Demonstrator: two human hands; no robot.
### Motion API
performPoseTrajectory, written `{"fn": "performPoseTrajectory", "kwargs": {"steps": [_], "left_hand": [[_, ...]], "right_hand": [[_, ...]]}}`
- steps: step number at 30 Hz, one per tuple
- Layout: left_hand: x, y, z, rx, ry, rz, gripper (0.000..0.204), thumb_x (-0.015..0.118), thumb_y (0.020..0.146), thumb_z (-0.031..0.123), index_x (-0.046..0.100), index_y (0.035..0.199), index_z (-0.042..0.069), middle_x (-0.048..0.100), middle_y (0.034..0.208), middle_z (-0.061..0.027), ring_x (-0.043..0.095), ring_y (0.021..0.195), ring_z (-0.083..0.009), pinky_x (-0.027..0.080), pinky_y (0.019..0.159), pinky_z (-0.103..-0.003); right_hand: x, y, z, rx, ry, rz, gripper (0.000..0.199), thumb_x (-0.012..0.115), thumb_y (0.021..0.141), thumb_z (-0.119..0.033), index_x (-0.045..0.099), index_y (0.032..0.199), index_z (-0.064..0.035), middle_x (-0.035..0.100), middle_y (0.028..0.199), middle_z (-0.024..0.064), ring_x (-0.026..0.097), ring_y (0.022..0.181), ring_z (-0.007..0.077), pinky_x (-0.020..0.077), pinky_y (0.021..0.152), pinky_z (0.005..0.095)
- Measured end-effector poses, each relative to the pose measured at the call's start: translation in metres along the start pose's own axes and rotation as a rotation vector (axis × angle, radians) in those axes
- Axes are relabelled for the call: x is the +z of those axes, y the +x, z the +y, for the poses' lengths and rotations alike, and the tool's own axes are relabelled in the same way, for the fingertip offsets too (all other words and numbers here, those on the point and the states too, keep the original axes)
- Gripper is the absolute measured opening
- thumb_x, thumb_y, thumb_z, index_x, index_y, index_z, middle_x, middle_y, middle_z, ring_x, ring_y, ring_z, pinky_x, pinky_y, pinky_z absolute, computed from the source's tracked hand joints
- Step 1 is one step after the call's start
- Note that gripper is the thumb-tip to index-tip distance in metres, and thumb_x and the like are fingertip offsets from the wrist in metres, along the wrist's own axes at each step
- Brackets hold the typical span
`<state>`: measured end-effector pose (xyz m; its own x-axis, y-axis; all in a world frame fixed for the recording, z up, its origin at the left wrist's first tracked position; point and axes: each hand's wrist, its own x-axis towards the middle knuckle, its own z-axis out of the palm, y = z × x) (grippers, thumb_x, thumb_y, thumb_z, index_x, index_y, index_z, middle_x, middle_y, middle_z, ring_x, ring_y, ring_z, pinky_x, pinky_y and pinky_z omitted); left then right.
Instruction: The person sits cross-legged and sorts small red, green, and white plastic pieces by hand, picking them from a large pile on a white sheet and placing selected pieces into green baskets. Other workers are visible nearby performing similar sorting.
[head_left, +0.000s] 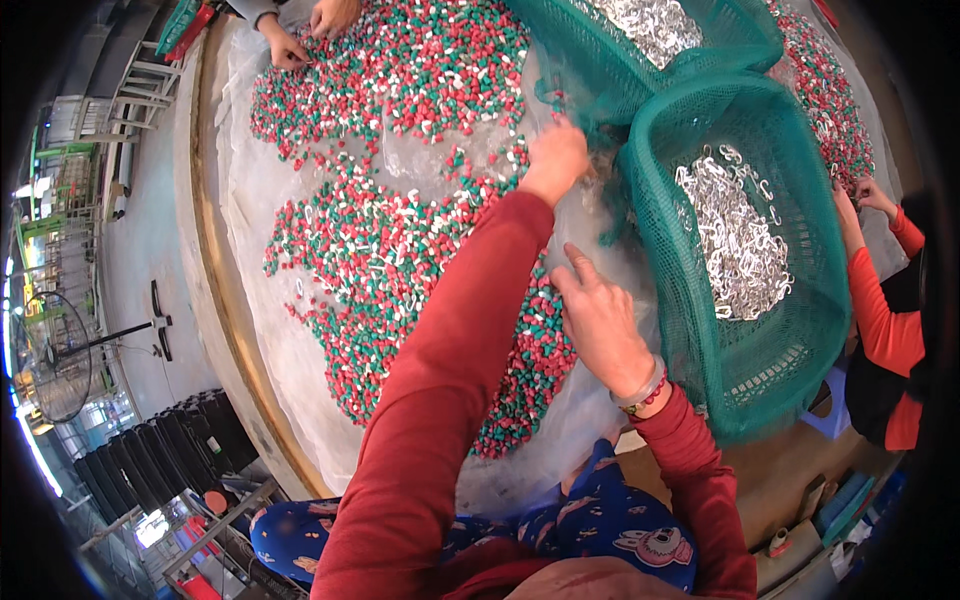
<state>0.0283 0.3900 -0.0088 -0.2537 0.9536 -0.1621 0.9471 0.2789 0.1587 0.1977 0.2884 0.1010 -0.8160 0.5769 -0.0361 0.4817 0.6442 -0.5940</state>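
My left hand (557, 160) reaches across a spread of small red, green and white pieces (390, 245), near the net-covered baskets. Its fingers are curled in and slightly blurred; what they hold, if anything, is hidden. Lower down, my right hand (603, 325), with bracelets on its wrist, hovers or rests at the right edge of the pieces. Its index finger and thumb are stretched apart and nothing shows in it. To its right stands a basket lined with green netting (655, 290), holding a heap of white hook-shaped or S-shaped pieces (740, 240).
A second green netted basket (590, 65) with white pieces stands beyond. Another person's hands (310, 35) pick at the far left of the spread. A co-worker in red sleeves (885, 310) works at the right. A pale sheet (300, 390) covers the wood-edged table.
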Motion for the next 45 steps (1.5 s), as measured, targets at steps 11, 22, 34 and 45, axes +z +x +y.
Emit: {"fn": "performPoseTrajectory", "kwargs": {"steps": [11,22,34,45], "left_hand": [[-0.069,0.028,-0.118,-0.253,-1.617,0.531,0.02,0.054,0.085,0.012,0.056,0.102,0.002,0.056,0.07,-0.0102,0.04,0.045,-0.0102,0.037,0.042,-0.025],[-0.05,0.017,-0.104,-0.429,-1.933,0.563,0.029,0.044,0.09,0.033,0.047,0.08,0.006,0.047,0.059,-0.0061,0.045,0.047,-0.0176,0.038,0.044,-0.031],[-0.078,-0.005,-0.121,-0.293,-2.352,0.219,0.025,0.039,0.091,0.022,0.044,0.07,0.009,0.04,0.053,-0.0019,0.04,0.043,-0.0186,0.039,0.041,-0.03],[-0.044,-0.045,-0.052,0.117,-0.59,0.622,0.051,0.055,0.07,0.006,0.045,0.121,0.002,0.056,0.09,-0.0261,0.053,0.091,-0.0408,0.044,0.078,-0.044]], "right_hand": [[0.0,-0.021,0.059,0.332,-0.038,-0.116,0.048,0.066,0.07,-0.003,0.05,0.115,-0.0016,0.059,0.093,0.0238,0.057,0.082,0.0393,0.0468,0.068,0.0421],[-0.001,-0.053,0.057,0.345,0.151,-0.079,0.021,0.055,0.085,-0.019,0.054,0.081,0.0016,0.05,0.063,0.0233,0.05,0.062,0.0416,0.0377,0.051,0.0417],[0.0,-0.02,0.072,0.546,0.434,-0.269,0.058,0.029,0.095,-0.043,0.067,0.084,-0.0007,0.058,0.059,0.0097,0.052,0.055,0.0141,0.0408,0.055,0.0288],[0.057,-0.041,0.057,0.486,0.029,-0.477,0.046,0.045,0.088,-0.035,0.058,0.072,0.0065,0.054,0.067,0.0278,0.054,0.071,0.0459,0.0443,0.067,0.0451]]}}
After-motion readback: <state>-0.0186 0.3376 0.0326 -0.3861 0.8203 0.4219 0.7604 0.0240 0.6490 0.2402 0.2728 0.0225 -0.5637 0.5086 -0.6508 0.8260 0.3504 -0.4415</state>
